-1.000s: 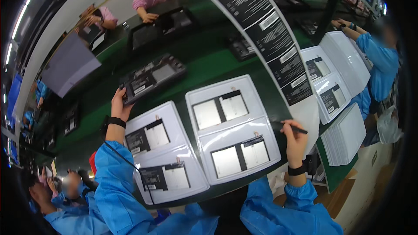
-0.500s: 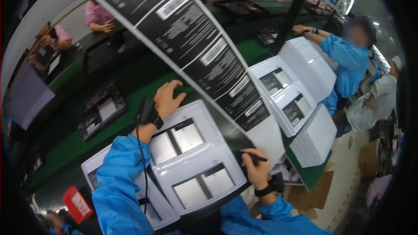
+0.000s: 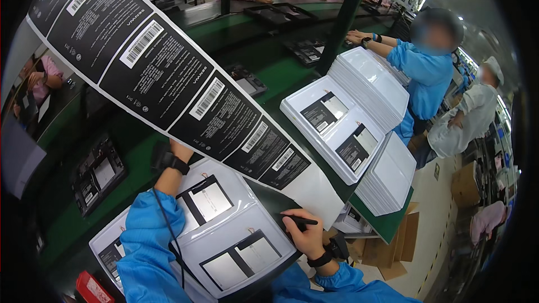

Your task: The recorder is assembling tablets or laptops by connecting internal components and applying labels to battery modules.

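A long strip of black printed labels [image 3: 168, 73] on white backing slants from the upper left down toward my right hand. My left hand [image 3: 179, 152] reaches behind this strip at the far edge of a white plastic tray [image 3: 227, 227]; its fingers are hidden. In the tray's two compartments lie flat silver-and-black battery packs, a far one [image 3: 210, 201] and a near one [image 3: 242, 261]. My right hand [image 3: 306, 237], beside the tray's right edge and just below the strip's blank end, is closed around a slim black pen-like tool [image 3: 302, 220].
Another white tray [image 3: 292, 106] with similar packs tops a stack at right, beside stacked white trays [image 3: 387, 177]. Opened devices [image 3: 100, 175] sit on the green conveyor [image 3: 132, 146]. A red box [image 3: 92, 289] is at lower left. A blue-sleeved co-worker [image 3: 429, 76] works at right.
The view has shifted, and the label strip now lies lower and farther left. My left hand, spread in plain sight before, is now behind it. My right hand keeps the black tool.
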`<move>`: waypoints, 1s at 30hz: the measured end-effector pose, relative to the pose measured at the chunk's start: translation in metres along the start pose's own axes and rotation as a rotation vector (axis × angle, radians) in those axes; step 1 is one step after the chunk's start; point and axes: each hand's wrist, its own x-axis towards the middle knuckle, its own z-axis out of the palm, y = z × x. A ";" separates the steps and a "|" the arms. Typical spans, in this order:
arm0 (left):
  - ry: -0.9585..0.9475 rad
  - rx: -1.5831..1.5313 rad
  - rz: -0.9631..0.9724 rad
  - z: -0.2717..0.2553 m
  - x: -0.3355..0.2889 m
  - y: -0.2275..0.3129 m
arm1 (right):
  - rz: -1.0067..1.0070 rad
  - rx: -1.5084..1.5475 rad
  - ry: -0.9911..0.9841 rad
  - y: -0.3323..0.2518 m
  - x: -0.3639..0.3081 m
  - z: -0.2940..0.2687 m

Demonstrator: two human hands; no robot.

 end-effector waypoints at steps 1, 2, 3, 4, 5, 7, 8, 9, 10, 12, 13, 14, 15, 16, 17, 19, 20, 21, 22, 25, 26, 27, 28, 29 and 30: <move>0.000 -0.075 -0.062 -0.002 0.012 0.002 | 0.001 -0.008 0.003 0.000 0.000 0.000; 0.001 -0.152 -0.123 -0.008 0.014 0.000 | 0.000 -0.012 0.002 0.001 0.000 0.001; 0.008 -0.224 -0.183 -0.015 0.018 0.003 | -0.009 -0.010 0.003 0.002 0.001 0.001; 0.019 -0.299 -0.245 -0.020 0.021 0.005 | -0.019 -0.010 0.001 0.002 0.001 0.001; 0.031 -0.374 -0.304 -0.027 0.032 0.009 | -0.025 -0.014 -0.011 -0.001 0.002 0.001; 0.045 -0.524 -0.421 -0.037 0.040 0.016 | 0.073 0.105 0.019 -0.006 0.002 0.001; 0.054 -0.598 -0.476 -0.045 0.030 0.019 | 0.063 0.137 0.026 -0.001 0.001 -0.001; 0.060 -0.665 -0.530 -0.051 0.028 0.024 | 0.059 0.144 0.018 0.002 0.003 -0.001; 0.055 -0.776 -0.606 -0.063 0.024 0.032 | 0.046 0.173 0.039 0.004 0.002 -0.001; 0.092 -0.798 -0.709 -0.095 0.007 0.057 | 0.033 0.196 0.051 0.004 0.001 0.001; 0.068 -0.790 -0.716 -0.112 -0.011 0.085 | 0.038 0.187 0.048 0.002 0.000 0.000; 0.055 -0.695 -0.735 -0.129 -0.031 0.105 | 0.046 0.213 0.059 0.003 -0.001 0.001; 0.049 -0.646 -0.709 -0.144 -0.056 0.124 | 0.057 0.238 0.067 0.004 -0.005 0.002; 0.033 -0.609 -0.690 -0.157 -0.081 0.147 | 0.057 0.213 0.052 0.003 -0.007 0.001; 0.137 -0.619 -0.742 -0.163 -0.103 0.167 | 0.062 0.216 0.054 0.004 -0.008 0.001; 0.105 -0.667 -0.717 -0.205 -0.173 0.183 | 0.066 0.260 0.000 0.003 -0.007 0.001; 0.137 -0.644 -0.743 -0.212 -0.203 0.194 | 0.067 0.311 0.001 0.003 -0.006 0.001; 0.188 -0.638 -0.758 -0.211 -0.233 0.212 | 0.040 0.313 0.000 0.009 -0.003 -0.002; 0.180 -0.689 -0.799 -0.216 -0.260 0.227 | 0.045 0.345 0.010 0.010 0.001 -0.004; 0.367 -0.623 -0.787 -0.210 -0.353 0.244 | -0.072 0.249 0.113 -0.001 0.003 -0.004; 0.387 -0.695 -0.783 -0.203 -0.372 0.251 | -0.143 0.194 0.130 -0.010 0.004 -0.007; 0.361 -0.766 -0.793 -0.198 -0.389 0.257 | -0.189 0.173 0.175 -0.019 0.004 -0.009; 0.400 -0.740 -0.838 -0.188 -0.402 0.270 | -0.242 0.181 0.170 -0.033 0.003 -0.009; 0.443 -0.679 -0.884 -0.180 -0.404 0.273 | -0.267 0.179 0.096 -0.029 0.017 0.007; 0.421 -0.705 -0.898 -0.180 -0.410 0.278 | -0.287 0.203 0.058 -0.033 0.019 0.013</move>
